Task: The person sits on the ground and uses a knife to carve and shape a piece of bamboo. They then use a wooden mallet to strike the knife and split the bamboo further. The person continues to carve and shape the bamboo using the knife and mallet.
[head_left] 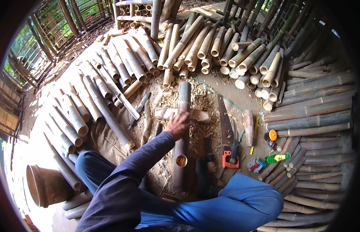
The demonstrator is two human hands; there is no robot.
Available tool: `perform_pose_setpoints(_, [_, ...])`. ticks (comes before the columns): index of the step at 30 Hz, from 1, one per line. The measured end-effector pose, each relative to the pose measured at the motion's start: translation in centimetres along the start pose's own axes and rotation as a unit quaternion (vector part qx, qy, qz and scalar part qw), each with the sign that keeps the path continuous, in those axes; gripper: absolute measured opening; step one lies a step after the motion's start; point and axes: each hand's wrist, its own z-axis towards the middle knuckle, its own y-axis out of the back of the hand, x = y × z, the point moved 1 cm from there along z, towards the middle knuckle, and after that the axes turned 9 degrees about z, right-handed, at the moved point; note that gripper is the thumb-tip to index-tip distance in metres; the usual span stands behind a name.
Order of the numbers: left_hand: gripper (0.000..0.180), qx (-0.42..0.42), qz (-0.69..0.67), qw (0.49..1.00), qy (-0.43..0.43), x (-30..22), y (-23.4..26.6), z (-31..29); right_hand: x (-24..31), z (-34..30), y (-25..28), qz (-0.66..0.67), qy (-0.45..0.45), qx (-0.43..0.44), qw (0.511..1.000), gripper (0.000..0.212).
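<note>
My left hand (178,125) is laid over a dark bamboo tube (182,144), its fingers curled across the upper side. The tube's near end faces me, with pale shavings inside its opening. It lies across a pale wooden crosspiece (199,116), with a darker log (181,179) below the near end. To the right of the tube is a blurred knife (209,149) with a dark blade and brownish handle. My right hand is out of the picture.
A saw (230,160) with a red-orange handle, a yellow strip (256,131) and a green bottle (276,158) lie to the right. Cut bamboo tubes (203,42) ring the work spot. A brown bucket (48,185) is at left. Wood shavings (201,96) cover the ground ahead.
</note>
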Motion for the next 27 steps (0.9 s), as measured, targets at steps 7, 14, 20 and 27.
perform_pose_setpoints(7, [0.076,0.073,-0.581,0.745,0.321,0.7,-2.5,-4.3,0.9,0.3,-3.2,0.005,0.014,0.043,0.999,0.023])
perform_pose_setpoints(14, [0.064,0.101,-0.646,0.687,0.318,0.8,-0.9,-4.3,0.7,-0.3,-2.2,0.003,0.012,0.039,0.999,0.023])
perform_pose_setpoints(20, [0.069,0.092,-0.656,0.681,0.313,0.3,-2.2,-4.4,0.5,-0.9,-2.6,0.001,0.009,0.042,0.999,0.024])
perform_pose_setpoints(27, [0.072,0.084,-0.664,0.676,0.309,0.4,-3.1,-4.3,0.8,-1.0,-2.3,0.009,0.019,0.044,0.999,0.024])
